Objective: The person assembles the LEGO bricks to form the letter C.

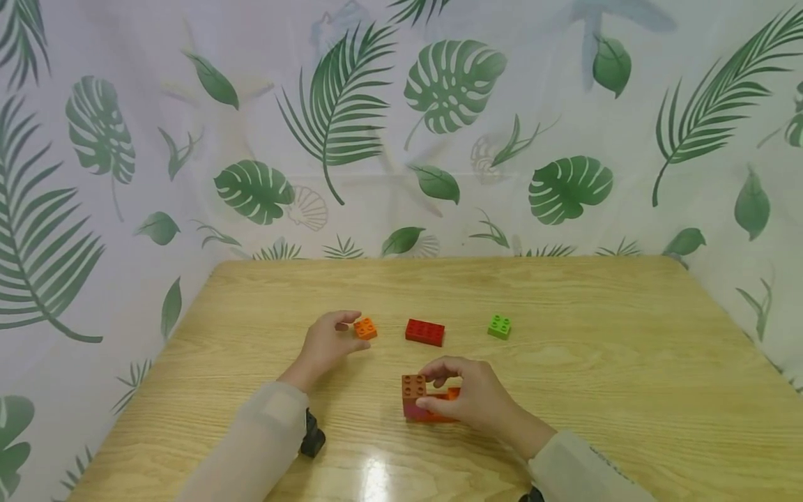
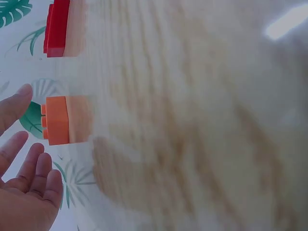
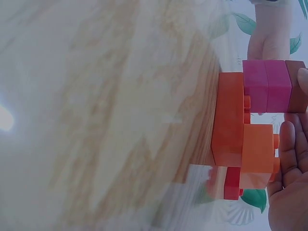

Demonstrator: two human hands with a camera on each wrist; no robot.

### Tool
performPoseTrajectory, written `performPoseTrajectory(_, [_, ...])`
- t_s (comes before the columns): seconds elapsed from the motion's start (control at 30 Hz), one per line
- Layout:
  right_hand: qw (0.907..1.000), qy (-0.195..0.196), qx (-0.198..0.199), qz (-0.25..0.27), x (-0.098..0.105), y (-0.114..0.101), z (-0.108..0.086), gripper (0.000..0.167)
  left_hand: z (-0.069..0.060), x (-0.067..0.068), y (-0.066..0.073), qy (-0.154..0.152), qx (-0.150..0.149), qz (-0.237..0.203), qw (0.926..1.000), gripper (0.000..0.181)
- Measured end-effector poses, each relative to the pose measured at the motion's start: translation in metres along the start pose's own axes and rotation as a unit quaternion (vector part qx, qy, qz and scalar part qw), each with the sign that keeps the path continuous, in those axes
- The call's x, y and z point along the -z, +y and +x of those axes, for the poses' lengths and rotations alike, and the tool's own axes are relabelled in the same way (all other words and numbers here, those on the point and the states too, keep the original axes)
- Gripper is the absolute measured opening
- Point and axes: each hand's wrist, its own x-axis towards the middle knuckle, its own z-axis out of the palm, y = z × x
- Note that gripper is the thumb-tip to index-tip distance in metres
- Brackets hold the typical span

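My left hand (image 1: pixel 326 345) reaches toward a small orange brick (image 1: pixel 365 329), thumb and fingers parted around it. In the left wrist view a gap shows between the fingers and that brick. A built stack stands on the table: a long orange-red brick (image 3: pixel 230 120) at the bottom, pink bricks (image 3: pixel 267 86) on one end with a brown brick (image 3: pixel 297 91) on top, and an orange brick (image 3: pixel 257 154) on the other end. My right hand (image 1: pixel 473 390) pinches the brown brick's end of the stack between thumb and fingers. That hand partly hides the stack in the head view.
A red brick (image 1: pixel 424 332) lies behind the stack, right of the loose orange one. Farther right sits a light green brick (image 1: pixel 499 327). The wooden table (image 1: pixel 596 376) meets a leaf-patterned cloth (image 1: pixel 376 209) at its back edge.
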Motion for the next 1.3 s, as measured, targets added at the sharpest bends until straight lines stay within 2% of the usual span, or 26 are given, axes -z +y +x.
performPoseTrajectory(0.37, [0.9999, 0.001, 0.003, -0.014, 0.000, -0.003, 0.004, 0.034, 0.015, -0.001, -0.009, -0.022, 0.028, 0.001, 0.9994, 0.058])
performPoseTrajectory(0.67, [0.9999, 0.004, -0.001, -0.012, 0.000, -0.004, 0.006, 0.033, 0.025, -0.005, -0.011, -0.013, 0.033, 0.029, 0.9990, 0.047])
performPoseTrajectory(0.8, [0.9999, 0.005, 0.003, -0.011, -0.001, -0.003, 0.008, 0.033, 0.025, -0.005, -0.010, -0.006, 0.027, 0.043, 0.9987, 0.040])
performPoseTrajectory(1.0, [0.9999, 0.005, 0.000, -0.014, -0.002, -0.003, 0.010, 0.033, 0.022, -0.003, -0.005, -0.016, 0.018, 0.046, 0.9987, 0.037])
performPoseTrajectory(1.2, [0.9998, 0.005, -0.009, -0.015, -0.001, -0.007, 0.011, 0.032, 0.018, 0.002, 0.001, -0.038, 0.016, 0.024, 0.9989, 0.037])
performPoseTrajectory(1.3, [0.9998, 0.006, -0.008, -0.016, -0.001, -0.007, 0.011, 0.032, 0.012, 0.006, 0.006, -0.048, 0.004, 0.013, 0.9988, 0.035])
